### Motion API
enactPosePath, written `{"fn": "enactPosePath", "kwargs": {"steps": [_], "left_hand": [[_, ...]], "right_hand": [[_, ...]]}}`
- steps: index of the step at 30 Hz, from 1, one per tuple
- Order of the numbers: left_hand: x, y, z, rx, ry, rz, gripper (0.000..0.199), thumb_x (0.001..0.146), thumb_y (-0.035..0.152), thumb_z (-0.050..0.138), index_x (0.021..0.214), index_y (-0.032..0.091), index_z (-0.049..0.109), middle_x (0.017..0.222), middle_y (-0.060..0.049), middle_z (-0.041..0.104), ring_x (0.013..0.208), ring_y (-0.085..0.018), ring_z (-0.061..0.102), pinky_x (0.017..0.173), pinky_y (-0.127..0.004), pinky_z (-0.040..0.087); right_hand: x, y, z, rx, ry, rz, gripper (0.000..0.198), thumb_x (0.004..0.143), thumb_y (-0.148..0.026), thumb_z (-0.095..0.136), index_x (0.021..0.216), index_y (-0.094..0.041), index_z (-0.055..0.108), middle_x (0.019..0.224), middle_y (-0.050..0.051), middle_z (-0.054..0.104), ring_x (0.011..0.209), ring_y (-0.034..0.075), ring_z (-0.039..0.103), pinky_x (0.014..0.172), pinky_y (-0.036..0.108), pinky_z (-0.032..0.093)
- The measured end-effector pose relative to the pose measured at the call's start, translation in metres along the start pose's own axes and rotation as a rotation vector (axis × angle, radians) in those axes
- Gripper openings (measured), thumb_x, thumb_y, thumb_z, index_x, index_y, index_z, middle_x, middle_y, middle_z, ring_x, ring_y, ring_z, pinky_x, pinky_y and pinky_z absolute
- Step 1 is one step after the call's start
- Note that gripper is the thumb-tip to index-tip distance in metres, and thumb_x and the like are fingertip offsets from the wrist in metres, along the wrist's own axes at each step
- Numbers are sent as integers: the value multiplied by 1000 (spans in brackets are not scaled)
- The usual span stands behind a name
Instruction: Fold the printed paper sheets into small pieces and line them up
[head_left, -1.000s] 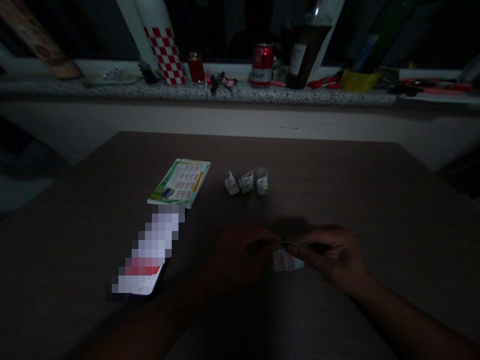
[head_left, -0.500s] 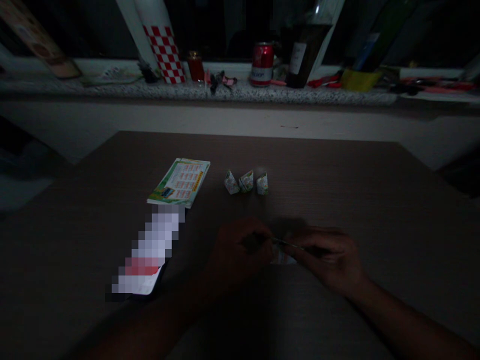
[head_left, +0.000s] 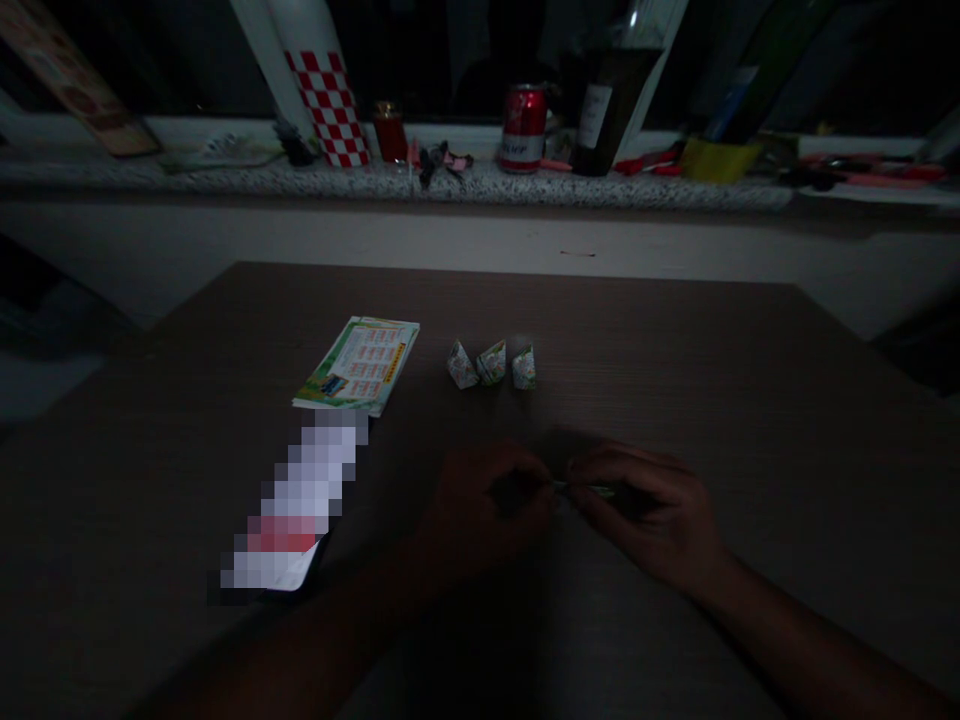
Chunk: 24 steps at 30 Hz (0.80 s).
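Between my two hands is a small piece of folded paper (head_left: 559, 486), mostly hidden by the fingers. My left hand (head_left: 495, 500) pinches its left end between thumb and forefinger. On the other side my right hand (head_left: 645, 505) pinches it too, and a thin greenish edge shows past those fingertips. Beyond the hands stand three small folded paper pieces, the left one (head_left: 461, 366), the middle one (head_left: 492, 363) and the right one (head_left: 524, 367), with printed colours. Dim light hides the finer folds.
To the left lies a stack of printed calendar cards (head_left: 360, 365), with a phone (head_left: 292, 510) just nearer, its screen blurred out. Behind the table (head_left: 675, 350), a granite sill (head_left: 465, 190) holds a checkered bottle (head_left: 330, 105), a red can (head_left: 523, 130) and a dark bottle (head_left: 596, 120).
A light printed flap that hung below the fingers is now out of sight. The held paper shows only as a narrow strip, and my hands have shifted slightly.
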<state>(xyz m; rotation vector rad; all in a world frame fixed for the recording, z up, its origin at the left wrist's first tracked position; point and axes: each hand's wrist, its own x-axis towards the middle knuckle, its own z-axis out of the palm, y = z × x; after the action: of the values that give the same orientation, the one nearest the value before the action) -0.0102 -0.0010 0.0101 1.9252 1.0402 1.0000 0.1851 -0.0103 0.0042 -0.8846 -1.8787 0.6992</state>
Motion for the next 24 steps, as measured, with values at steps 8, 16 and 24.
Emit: {"fn": "enactPosePath", "kwargs": {"steps": [8,16,24], "left_hand": [[1,-1,2,28,-11,200,3,74,12,60,75,15,61,72,-2,63,66,-12,59,63,-23,45],[2,2,-2,59,-17,198,5,73,14,58,75,18,60,73,-1,63,68,-13,59,65,-24,47],[2,-8,-5,98,-55,82,3,72,14,58,72,17,58,71,-1,62,65,-14,57,62,-25,45]], "right_hand": [[2,-5,1,-50,-107,-46,12,81,-9,60,85,-19,65,75,4,65,67,15,61,58,28,49],[-1,-10,3,-52,-1,-118,17,79,-4,64,89,-18,67,76,5,67,69,16,64,60,28,51],[-2,-18,-11,-56,245,49,13,80,-9,65,84,-21,68,75,3,68,70,16,64,61,28,51]]}}
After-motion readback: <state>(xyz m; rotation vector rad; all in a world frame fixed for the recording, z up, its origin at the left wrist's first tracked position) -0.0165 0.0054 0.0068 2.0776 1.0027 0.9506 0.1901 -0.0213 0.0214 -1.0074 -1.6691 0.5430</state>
